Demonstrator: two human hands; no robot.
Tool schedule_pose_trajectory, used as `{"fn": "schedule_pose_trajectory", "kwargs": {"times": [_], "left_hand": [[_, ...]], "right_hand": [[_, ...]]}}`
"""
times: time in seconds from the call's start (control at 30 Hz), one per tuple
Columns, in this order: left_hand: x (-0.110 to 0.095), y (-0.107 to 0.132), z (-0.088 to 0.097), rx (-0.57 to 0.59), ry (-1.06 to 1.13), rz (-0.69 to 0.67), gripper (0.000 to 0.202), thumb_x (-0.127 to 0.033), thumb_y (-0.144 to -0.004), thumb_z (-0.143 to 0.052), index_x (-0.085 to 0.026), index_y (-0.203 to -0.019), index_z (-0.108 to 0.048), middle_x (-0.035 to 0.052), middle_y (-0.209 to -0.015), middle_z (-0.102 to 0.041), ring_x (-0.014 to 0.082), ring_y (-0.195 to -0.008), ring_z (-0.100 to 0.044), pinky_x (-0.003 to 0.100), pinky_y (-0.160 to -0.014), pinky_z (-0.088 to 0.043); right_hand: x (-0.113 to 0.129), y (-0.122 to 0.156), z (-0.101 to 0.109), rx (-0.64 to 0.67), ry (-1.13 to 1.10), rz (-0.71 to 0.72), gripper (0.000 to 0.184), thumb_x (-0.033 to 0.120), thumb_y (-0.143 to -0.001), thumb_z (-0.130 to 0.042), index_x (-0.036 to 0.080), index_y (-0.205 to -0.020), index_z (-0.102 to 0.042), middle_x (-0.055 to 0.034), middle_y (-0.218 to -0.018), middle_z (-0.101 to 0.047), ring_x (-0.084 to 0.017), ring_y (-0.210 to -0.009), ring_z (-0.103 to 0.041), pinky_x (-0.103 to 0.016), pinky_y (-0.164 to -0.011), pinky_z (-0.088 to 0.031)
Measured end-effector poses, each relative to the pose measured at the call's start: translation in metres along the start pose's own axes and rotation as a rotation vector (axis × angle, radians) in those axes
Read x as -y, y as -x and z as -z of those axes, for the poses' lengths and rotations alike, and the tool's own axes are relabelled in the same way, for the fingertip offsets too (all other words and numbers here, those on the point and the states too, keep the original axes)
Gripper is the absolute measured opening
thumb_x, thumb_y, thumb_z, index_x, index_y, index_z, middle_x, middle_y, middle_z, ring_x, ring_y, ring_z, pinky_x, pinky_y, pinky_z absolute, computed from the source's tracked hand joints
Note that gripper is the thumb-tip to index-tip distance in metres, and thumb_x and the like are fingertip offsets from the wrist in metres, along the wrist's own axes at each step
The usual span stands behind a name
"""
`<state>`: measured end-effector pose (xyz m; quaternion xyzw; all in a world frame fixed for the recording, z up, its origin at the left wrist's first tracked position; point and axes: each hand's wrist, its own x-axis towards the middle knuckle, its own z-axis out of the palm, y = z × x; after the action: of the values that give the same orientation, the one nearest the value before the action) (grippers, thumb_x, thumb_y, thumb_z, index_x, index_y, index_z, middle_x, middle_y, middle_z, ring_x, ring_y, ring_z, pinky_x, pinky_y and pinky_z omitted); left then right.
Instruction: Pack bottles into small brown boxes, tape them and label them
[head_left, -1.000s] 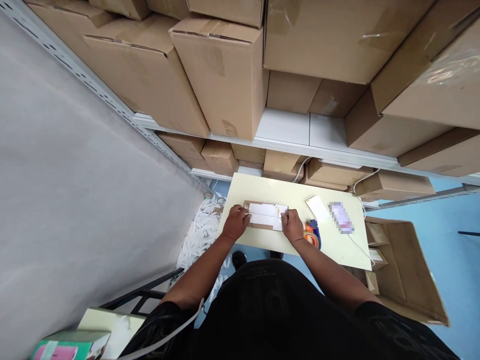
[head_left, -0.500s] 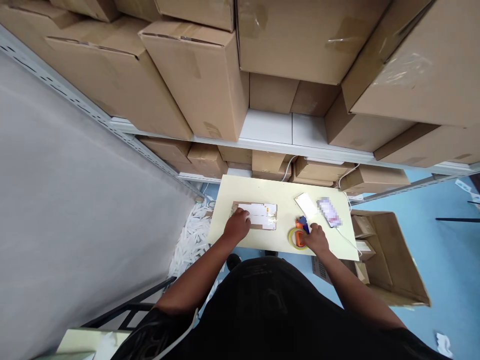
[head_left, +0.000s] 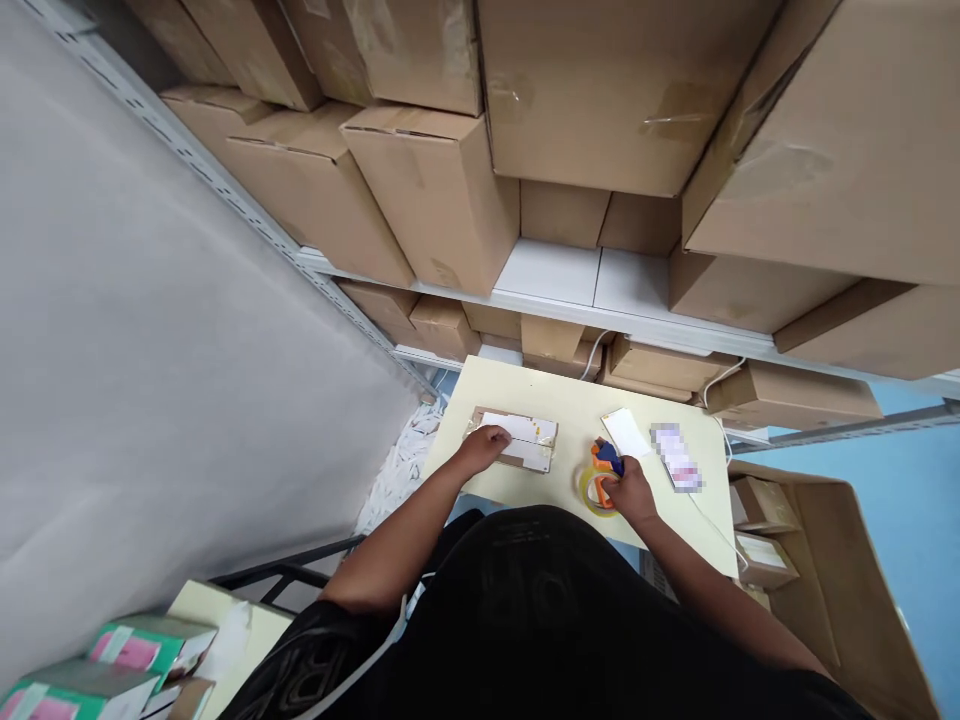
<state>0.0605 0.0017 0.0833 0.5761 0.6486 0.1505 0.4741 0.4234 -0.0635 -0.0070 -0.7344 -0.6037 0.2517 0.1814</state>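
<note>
A flat cardboard package (head_left: 526,466) with white paper on its top lies on the table. My left hand (head_left: 484,448) rests over its left part, fingers bunched together; anything pinched in them is too small to make out. To the right, my right hand (head_left: 631,490) is closed around an orange and blue tape dispenser (head_left: 604,458), which carries a roll of clear yellowish tape (head_left: 587,490). Just behind the dispenser lies a white card (head_left: 627,432). A phone with a blurred screen (head_left: 676,456) is on the table right of the card.
Cardboard boxes (head_left: 435,200) crowd the shelves behind the pale table (head_left: 502,375). A large open carton (head_left: 847,560) holding smaller boxes stands at the right. White paper scraps (head_left: 401,450) lie on the floor at left. Green and pink boxes (head_left: 135,645) sit at lower left.
My right hand has closed on the tape dispenser, which it was only reaching over before. My left hand's fingers have drawn together on the package. The view has shifted.
</note>
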Motion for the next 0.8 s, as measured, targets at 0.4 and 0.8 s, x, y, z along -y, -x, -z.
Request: {"fn": "schedule_pose_trajectory", "kwargs": {"times": [0.4,0.8], "left_hand": [[0.013,-0.007,0.019,0.239,0.789,0.189,0.065,-0.072,-0.097,-0.038,-0.015,-0.099,-0.07,0.0082,-0.089,-0.072,0.017,-0.08,-0.066,0.03,-0.076,-0.052],[0.028,-0.032,0.042,0.264,0.68,0.053,0.027,-0.04,-0.095,-0.056,-0.016,-0.099,-0.068,0.0019,-0.072,-0.067,0.0128,-0.06,-0.061,0.024,-0.058,-0.047]], "right_hand": [[0.206,-0.014,0.0,0.023,0.221,0.55,0.055,0.017,-0.08,-0.063,0.02,-0.135,-0.053,-0.014,-0.118,-0.064,-0.033,-0.109,-0.057,-0.049,-0.097,-0.048],[0.255,0.003,-0.015,0.004,0.488,0.494,0.05,0.016,-0.087,-0.062,0.019,-0.136,-0.051,-0.0152,-0.114,-0.061,-0.033,-0.104,-0.053,-0.046,-0.092,-0.047]]}}
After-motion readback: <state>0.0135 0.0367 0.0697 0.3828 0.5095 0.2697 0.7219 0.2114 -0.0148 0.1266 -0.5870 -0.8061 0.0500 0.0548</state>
